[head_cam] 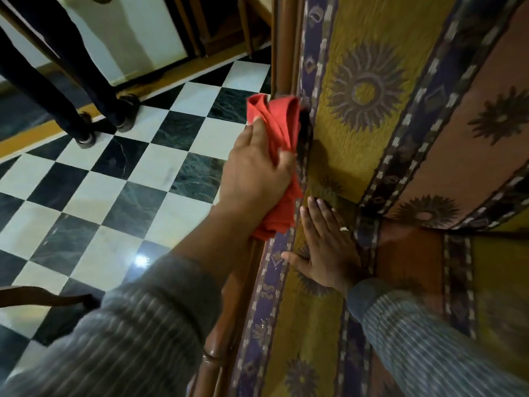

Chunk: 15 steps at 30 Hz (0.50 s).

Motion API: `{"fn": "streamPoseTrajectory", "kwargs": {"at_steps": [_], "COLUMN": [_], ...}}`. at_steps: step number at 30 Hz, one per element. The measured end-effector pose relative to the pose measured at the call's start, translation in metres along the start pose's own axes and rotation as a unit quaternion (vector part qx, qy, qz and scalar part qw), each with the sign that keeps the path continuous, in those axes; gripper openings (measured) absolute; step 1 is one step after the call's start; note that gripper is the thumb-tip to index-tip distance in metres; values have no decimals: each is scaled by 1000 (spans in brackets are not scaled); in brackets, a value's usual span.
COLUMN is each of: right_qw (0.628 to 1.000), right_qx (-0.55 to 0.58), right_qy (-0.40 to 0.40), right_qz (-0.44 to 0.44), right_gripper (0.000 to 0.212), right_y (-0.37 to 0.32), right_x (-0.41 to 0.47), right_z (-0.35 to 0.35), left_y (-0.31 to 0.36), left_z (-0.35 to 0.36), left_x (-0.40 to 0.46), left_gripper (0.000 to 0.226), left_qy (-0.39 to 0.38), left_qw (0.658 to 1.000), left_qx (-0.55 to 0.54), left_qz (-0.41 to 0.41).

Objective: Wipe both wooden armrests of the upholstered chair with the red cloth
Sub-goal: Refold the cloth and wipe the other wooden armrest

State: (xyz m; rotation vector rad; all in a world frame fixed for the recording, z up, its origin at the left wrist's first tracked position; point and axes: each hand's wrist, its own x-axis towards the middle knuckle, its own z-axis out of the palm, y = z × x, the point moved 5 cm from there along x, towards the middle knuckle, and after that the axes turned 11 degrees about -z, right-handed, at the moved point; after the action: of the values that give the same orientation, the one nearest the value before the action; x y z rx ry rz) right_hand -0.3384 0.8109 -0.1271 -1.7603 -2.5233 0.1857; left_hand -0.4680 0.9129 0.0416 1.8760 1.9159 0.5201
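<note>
I see my left hand (254, 170) closed around the red cloth (279, 156), fingers curled over the bunched fabric and pressing it down on the wooden armrest (249, 285). The cloth is soft and crumpled into thick folds, one lobe sticking out past my fingertips toward the far end of the rail, another tail hanging out below the heel of my palm. The armrest is a rounded, reddish-brown polished rail with a glossy sheen, running along the left edge of the upholstered chair (369, 90); the cloth sits about midway along the part I can see, and hides the wood beneath it.

My right hand (326, 247) lies flat and palm-down on the chair's fabric just beside the rail, fingers straight and slightly spread, thumb pointing out toward the armrest. It holds nothing. There is a ring (344, 228) on one finger.

The upholstery is a coarse woven tapestry: mustard-yellow panels with dark sunburst medallions, purple bands with pale dashes, and a salmon panel toward the right edge. Both sleeves (148, 333) are grey ribbed knit with fine stripes.

Left of the chair the floor (94, 202) is glossy black-and-white checkered tile, the dark squares veined like marble. Dark slender furniture legs (86, 116) stand on it near the top left corner, beside a white panel.
</note>
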Motion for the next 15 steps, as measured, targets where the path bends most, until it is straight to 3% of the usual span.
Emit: {"fn": "streamPoseTrajectory", "kwargs": {"at_steps": [3,8,11,15], "right_qw": [1000,1000,1000,1000], "right_qx": [-1,-12,-14,-21], "right_qy": [4,5,1,-4], "right_qz": [-1,2,-2,5], "right_gripper": [108,108,108,108], "right_y": [0,1,2,1], "right_x": [1,2,2,2], "right_z": [2,6,7,6], "left_y": [10,29,37,37], "left_z": [5,15,17,13], "left_x": [0,31,37,40], "left_gripper": [80,89,94,90], "left_qy": [-7,-43,-57,-46], "left_qw": [988,955,949,967], "left_qx": [115,231,244,202], "left_qz": [102,180,190,149]}}
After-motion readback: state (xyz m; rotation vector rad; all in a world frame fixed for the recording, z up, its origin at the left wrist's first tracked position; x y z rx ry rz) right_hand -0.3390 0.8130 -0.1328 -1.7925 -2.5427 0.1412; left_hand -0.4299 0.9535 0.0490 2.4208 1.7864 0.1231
